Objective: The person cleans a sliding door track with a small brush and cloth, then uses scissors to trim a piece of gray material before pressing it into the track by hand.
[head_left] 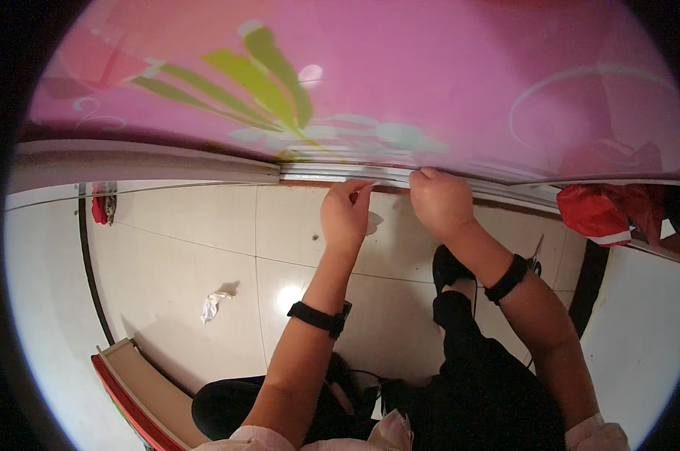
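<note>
My left hand (345, 214) is pinched, thumb against fingers, at the front edge of a silvery metal rail (310, 171). A small thin white strip (375, 183) shows at its fingertips. Beside it, my right hand (441, 201) is closed with its knuckles up at the same rail. Whatever its fingers hold is hidden beneath them. Past the rail spreads a glossy pink panel (415, 68) printed with green leaves and white swirls. Both wrists wear black bands.
A red bag-like bundle (599, 213) sits at the right. Crumpled white paper (214, 304) lies on the tiled floor (197, 233), and scissors (535, 263) lie near my foot. At the lower left stands an open drawer-like box (148, 391). A red item (99, 204) is at the far left.
</note>
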Demonstrator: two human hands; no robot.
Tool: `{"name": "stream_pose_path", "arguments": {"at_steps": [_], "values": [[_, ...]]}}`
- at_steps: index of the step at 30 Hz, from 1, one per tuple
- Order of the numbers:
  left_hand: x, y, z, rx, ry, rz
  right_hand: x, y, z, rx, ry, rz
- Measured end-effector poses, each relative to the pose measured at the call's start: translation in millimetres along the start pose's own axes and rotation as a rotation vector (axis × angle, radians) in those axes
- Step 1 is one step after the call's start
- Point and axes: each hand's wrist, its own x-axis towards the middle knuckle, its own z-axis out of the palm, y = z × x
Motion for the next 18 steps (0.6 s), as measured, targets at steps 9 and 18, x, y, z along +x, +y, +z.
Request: {"name": "stream_pose_path", "arguments": {"at_steps": [9, 18], "values": [[2.7, -2.1, -15.8, 0.067, 0.085, -0.024, -6.1, 7.6, 3.2, -0.015, 0.143, -0.012], [4.9, -2.4, -24.3, 0.238, 0.111, -0.007, 3.5, -0.5, 14.9, -0.024, 0.169, -0.111]]}}
